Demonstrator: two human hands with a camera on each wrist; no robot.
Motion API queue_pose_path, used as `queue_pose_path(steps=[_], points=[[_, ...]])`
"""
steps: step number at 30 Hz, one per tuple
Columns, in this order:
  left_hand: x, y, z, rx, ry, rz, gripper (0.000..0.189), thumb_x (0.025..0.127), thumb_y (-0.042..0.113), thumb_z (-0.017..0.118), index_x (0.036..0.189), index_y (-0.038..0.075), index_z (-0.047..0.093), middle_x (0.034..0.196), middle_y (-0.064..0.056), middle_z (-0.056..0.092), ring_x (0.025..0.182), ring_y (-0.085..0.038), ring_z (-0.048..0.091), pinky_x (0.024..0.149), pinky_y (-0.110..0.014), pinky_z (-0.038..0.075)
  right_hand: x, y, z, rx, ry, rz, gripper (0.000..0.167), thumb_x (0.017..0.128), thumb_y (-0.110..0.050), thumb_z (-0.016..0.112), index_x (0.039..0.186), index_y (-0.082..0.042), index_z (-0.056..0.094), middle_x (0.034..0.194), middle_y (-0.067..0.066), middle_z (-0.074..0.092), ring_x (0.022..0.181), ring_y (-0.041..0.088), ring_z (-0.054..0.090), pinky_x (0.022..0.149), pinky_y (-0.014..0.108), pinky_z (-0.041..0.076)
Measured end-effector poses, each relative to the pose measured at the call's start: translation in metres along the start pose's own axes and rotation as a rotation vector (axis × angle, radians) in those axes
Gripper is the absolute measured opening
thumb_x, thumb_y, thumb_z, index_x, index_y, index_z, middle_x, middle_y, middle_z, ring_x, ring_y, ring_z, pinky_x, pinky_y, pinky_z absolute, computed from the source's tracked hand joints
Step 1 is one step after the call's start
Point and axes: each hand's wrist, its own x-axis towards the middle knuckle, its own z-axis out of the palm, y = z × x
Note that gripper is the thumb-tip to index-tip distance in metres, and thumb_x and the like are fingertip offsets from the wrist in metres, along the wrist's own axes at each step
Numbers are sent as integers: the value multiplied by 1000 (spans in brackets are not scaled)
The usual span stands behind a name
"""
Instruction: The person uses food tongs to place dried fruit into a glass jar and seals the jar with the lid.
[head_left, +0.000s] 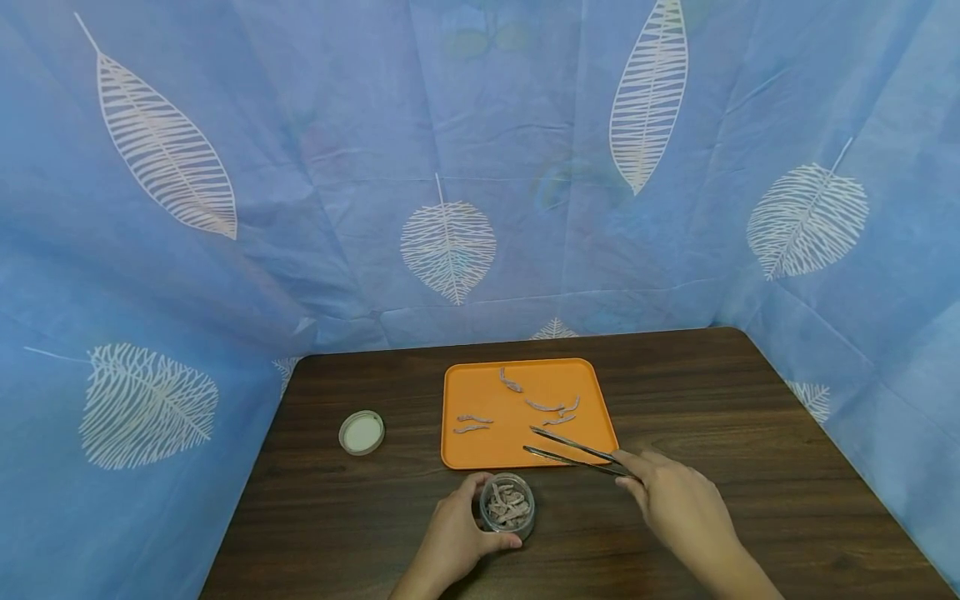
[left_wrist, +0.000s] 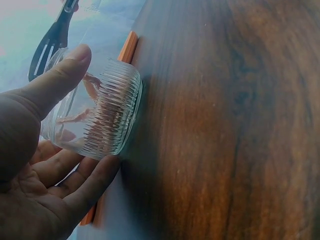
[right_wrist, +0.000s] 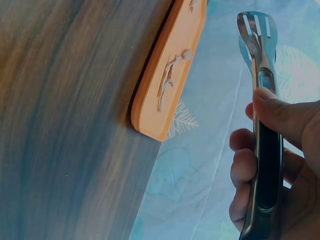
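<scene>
My left hand (head_left: 453, 529) grips a clear glass jar (left_wrist: 120, 107) with ribbed sides, the thumb on one side and the fingers on the other. Inside the jar lie several brownish, dried-looking strips (head_left: 507, 505). In my right hand (head_left: 681, 496) is a pair of metal tongs (right_wrist: 270, 155) with slotted ends and a dark handle. The tongs' tips are apart with nothing between them, over the near right part of an orange tray (head_left: 480, 454). Several thin, twisted strips (head_left: 472, 428) lie scattered on that tray.
A round lid (head_left: 362, 432) rests on the dark wooden table (head_left: 330, 508), left of the tray. Blue cloth (head_left: 345, 208) with white leaf prints hangs behind the table and along both sides.
</scene>
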Motion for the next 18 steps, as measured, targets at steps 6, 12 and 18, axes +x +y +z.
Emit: queue_pose_path(steps=[6, 12, 18], points=[[-1, 2, -1, -25, -3, -13, 93, 66, 43, 104, 143, 12, 60, 136, -13, 75, 123, -38, 70, 105, -65, 54, 11, 5, 5, -89, -3, 2, 44, 88, -30, 90, 129, -19, 80, 105, 12, 82, 70, 24, 75, 57, 39, 58], [-2, 2, -1, -21, 5, -7, 94, 66, 42, 104, 143, 11, 60, 135, -13, 75, 122, -38, 70, 105, -66, 54, 19, 8, 12, -142, -11, 5, 44, 88, -30, 90, 129, -18, 80, 99, 8, 81, 66, 20, 70, 55, 34, 51], [-2, 0, -2, -30, 8, 1, 94, 66, 43, 103, 143, 11, 60, 134, -13, 76, 121, -37, 71, 105, -66, 53, 26, 8, 21, -151, -9, 21, 42, 88, -28, 90, 127, -18, 80, 90, 4, 76, 56, 9, 52, 49, 24, 36]])
